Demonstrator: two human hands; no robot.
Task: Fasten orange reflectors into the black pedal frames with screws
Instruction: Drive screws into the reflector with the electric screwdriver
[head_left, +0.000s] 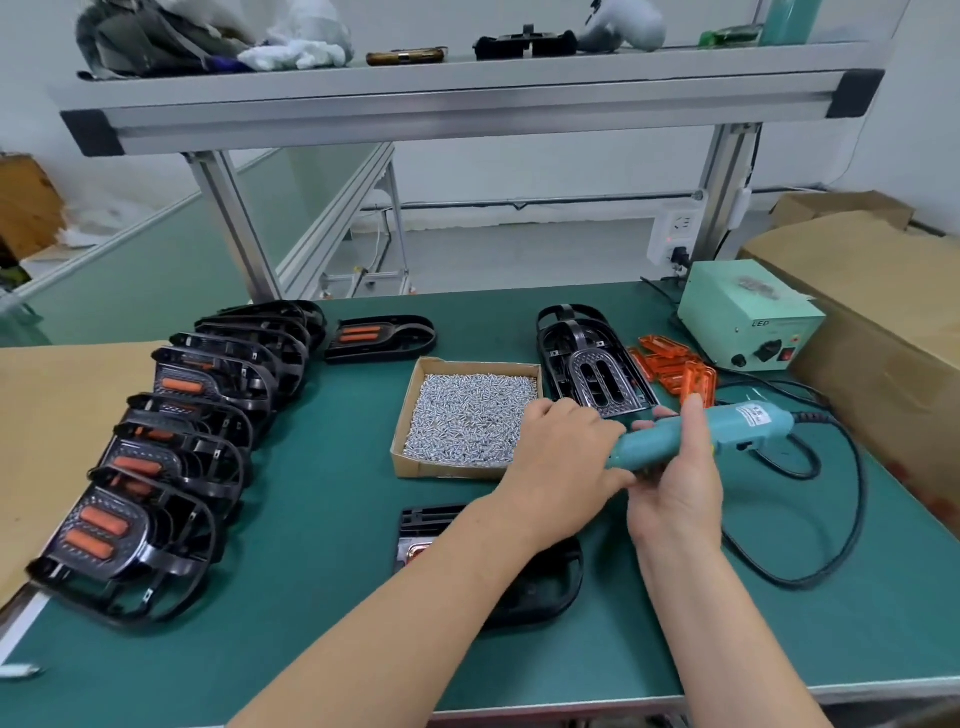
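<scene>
Right now my right hand (675, 493) is wrapped round the barrel of the teal electric screwdriver (701, 428), holding it almost level at right of centre with the tip pointing left. My left hand (566, 457) is curled at that tip with its back to the camera; I cannot tell whether its fingers pinch anything.

Under my forearms, low in the middle, a black plastic pedal frame (540, 582) lies on the green bench mat (311, 623). Just left of my hands is a shallow cardboard tray (408, 410) of small silver screws (467, 415). Above them is a stack of empty black frames (587, 364), with loose orange reflectors (675, 369) heaped beside it. A row of fitted pedals (171, 467) runs down the left. At upper right are a mint-green power box (743, 317) and brown cartons (883, 338). An aluminium shelf (467, 93) crosses the top.
</scene>
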